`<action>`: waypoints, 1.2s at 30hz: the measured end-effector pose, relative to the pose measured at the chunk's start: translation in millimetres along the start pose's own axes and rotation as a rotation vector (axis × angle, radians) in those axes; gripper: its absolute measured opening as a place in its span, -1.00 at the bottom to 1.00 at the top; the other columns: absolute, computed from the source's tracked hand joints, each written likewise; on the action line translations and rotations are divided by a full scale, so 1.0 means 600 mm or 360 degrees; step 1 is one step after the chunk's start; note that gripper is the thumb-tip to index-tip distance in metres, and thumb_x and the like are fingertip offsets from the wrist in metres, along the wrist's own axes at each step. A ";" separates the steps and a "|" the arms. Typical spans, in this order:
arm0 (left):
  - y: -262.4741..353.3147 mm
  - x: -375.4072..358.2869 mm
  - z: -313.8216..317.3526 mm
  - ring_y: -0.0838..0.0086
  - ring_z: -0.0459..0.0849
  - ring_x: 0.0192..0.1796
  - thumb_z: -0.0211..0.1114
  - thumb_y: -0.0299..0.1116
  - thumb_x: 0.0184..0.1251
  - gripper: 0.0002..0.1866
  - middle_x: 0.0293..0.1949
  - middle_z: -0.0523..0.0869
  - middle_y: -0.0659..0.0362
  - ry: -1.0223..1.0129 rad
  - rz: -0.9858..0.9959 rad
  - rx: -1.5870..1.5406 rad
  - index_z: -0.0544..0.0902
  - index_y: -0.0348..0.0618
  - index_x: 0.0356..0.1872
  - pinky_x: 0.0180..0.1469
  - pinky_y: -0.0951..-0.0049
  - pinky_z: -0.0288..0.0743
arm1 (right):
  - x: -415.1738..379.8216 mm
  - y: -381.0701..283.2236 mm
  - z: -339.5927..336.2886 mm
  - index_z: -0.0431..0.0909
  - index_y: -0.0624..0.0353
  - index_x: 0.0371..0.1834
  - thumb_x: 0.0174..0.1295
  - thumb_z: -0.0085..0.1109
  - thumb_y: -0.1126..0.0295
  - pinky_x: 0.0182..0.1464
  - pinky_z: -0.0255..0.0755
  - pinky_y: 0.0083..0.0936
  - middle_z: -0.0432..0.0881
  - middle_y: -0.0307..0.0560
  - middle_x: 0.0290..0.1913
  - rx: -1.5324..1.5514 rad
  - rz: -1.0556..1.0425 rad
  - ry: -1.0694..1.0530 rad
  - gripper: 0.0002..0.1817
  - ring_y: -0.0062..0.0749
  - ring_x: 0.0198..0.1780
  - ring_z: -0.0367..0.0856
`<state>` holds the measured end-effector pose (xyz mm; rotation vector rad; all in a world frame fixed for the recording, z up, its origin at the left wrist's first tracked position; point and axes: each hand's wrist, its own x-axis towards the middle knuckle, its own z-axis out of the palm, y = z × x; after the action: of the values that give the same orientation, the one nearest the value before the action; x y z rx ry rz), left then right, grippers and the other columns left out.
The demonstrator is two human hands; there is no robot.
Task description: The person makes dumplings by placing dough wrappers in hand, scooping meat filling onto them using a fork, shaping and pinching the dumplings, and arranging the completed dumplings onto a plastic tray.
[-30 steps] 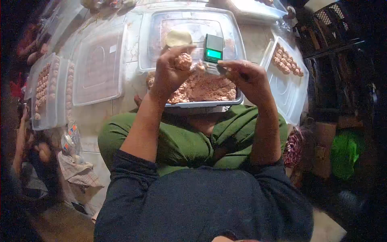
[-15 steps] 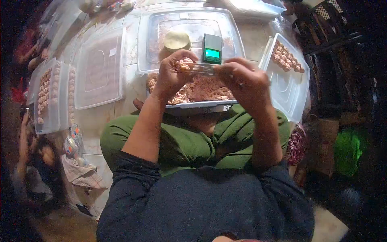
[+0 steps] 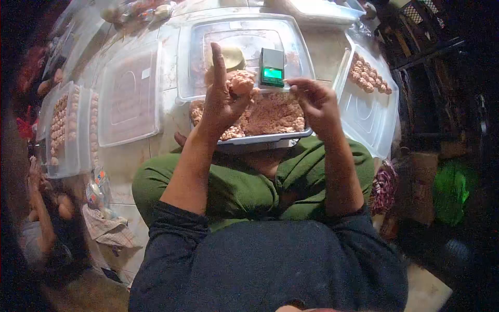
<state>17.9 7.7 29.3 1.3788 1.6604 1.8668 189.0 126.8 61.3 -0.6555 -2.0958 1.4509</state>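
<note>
A lump of pinkish, crumbly mixture (image 3: 241, 82) rests in my left hand (image 3: 222, 106), against the palm, with fingers pointing away from me and the thumb curled beneath it. My right hand (image 3: 317, 104) is beside the near right corner of a small digital scale (image 3: 271, 66), its fingertips pinched together; whatever is between them is too small to make out. The scale's display glows green. Below both hands, a tub of the same pinkish mixture (image 3: 275, 115) stands before my crossed legs. Behind my left hand is a round jar with a pale yellowish lid (image 3: 234, 57), partly hidden.
Under the scale and jar lies a clear plastic lid (image 3: 291, 34). On the right, a tray (image 3: 371, 122) bears rows of shaped balls (image 3: 368, 75). Another lid (image 3: 130, 99) and containers of balls (image 3: 60, 125) are at left, near another person's arm (image 3: 44, 208).
My hands have drawn apart. The left has opened out, showing the lump more fully, while the right has shifted slightly away from it, its fingers now pinched near the scale.
</note>
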 end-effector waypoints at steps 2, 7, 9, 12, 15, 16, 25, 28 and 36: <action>0.001 -0.002 -0.004 0.51 0.58 -0.28 0.44 -0.24 0.00 0.01 -0.35 0.62 0.13 0.0034 0.0093 0.0187 -0.08 -0.23 0.37 -0.19 0.51 0.49 | -0.003 0.003 0.031 0.59 0.26 -0.14 0.21 0.11 0.57 -0.18 0.46 -0.62 0.65 -0.16 -0.25 0.0173 -0.0083 -0.0013 -0.83 -0.60 -0.20 0.56; -0.027 0.000 -0.020 0.55 0.59 -0.32 0.38 -0.24 0.05 -0.56 -0.38 0.63 0.16 -0.0039 0.0087 0.0102 0.56 -0.32 -0.10 -0.28 0.56 0.47 | -0.002 -0.012 0.058 0.64 0.06 -0.19 0.01 0.24 0.56 -0.26 0.52 -0.49 0.63 -0.04 -0.35 -0.0451 -0.0689 0.0144 -0.74 -0.23 -0.31 0.64; -0.024 -0.006 -0.023 0.61 0.58 -0.34 0.37 -0.25 0.07 -0.65 -0.41 0.63 0.22 -0.0098 -0.0231 -0.0150 0.57 -0.31 -0.22 -0.29 0.59 0.46 | -0.003 -0.021 0.057 0.64 0.06 -0.18 0.01 0.24 0.54 -0.27 0.52 -0.48 0.62 -0.05 -0.34 -0.0533 -0.0877 0.0279 -0.74 -0.22 -0.31 0.64; -0.004 0.001 -0.016 0.68 0.55 -0.34 0.36 -0.26 0.11 -0.72 -0.43 0.62 0.28 -0.0134 -0.0206 -0.0243 0.54 -0.25 -0.33 -0.32 0.62 0.46 | -0.003 -0.017 0.058 0.62 0.06 -0.16 0.00 0.21 0.52 -0.28 0.52 -0.45 0.61 -0.04 -0.33 -0.0756 -0.0953 0.0138 -0.72 -0.21 -0.32 0.64; -0.010 -0.005 -0.019 0.71 0.54 -0.34 0.37 -0.25 0.13 -0.74 -0.44 0.61 0.30 -0.0190 -0.0268 -0.0176 0.54 -0.22 -0.34 -0.33 0.63 0.46 | -0.005 -0.033 0.051 0.60 0.04 -0.15 0.00 0.15 0.53 -0.29 0.53 -0.43 0.59 -0.05 -0.31 -0.0829 -0.0828 0.0068 -0.70 -0.20 -0.31 0.64; -0.007 -0.007 -0.018 0.70 0.54 -0.35 0.37 -0.25 0.13 -0.73 -0.45 0.60 0.30 -0.0147 -0.0248 -0.0241 0.54 -0.22 -0.34 -0.33 0.62 0.46 | -0.004 -0.036 0.050 0.60 0.03 -0.16 0.00 0.14 0.53 -0.29 0.53 -0.42 0.59 -0.05 -0.30 -0.0789 -0.0837 0.0113 -0.71 -0.19 -0.31 0.64; -0.008 -0.005 -0.012 0.67 0.54 -0.35 0.36 -0.30 0.13 -0.76 -0.45 0.60 0.27 -0.0056 -0.0081 -0.0033 0.54 -0.23 -0.33 -0.35 0.59 0.46 | 0.006 -0.024 0.039 0.59 0.03 -0.23 0.06 0.12 0.54 -0.32 0.53 -0.41 0.60 -0.07 -0.31 -0.0606 -0.0821 0.0244 -0.79 -0.18 -0.32 0.64; -0.003 -0.005 -0.011 0.65 0.55 -0.36 0.38 -0.33 0.10 -0.75 -0.44 0.61 0.25 0.0002 -0.0006 0.0013 0.54 -0.23 -0.30 -0.34 0.58 0.47 | 0.001 -0.016 0.044 0.59 0.03 -0.23 0.04 0.15 0.56 -0.31 0.54 -0.43 0.61 -0.04 -0.28 -0.0658 -0.0779 0.0143 -0.77 -0.17 -0.31 0.65; 0.013 -0.001 -0.005 0.61 0.54 -0.38 0.41 -0.41 0.04 -0.67 -0.47 0.57 0.24 0.0071 -0.0063 0.0072 0.46 -0.20 -0.22 -0.31 0.58 0.46 | 0.011 -0.012 0.012 0.60 0.21 -0.27 0.09 0.17 0.58 -0.30 0.51 -0.48 0.64 0.00 -0.34 -0.0468 -0.0598 0.0314 -0.86 -0.29 -0.34 0.64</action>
<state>18.4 3.1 36.3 1.3206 1.7485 1.8618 178.5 123.7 66.4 -0.4550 -2.1491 0.8501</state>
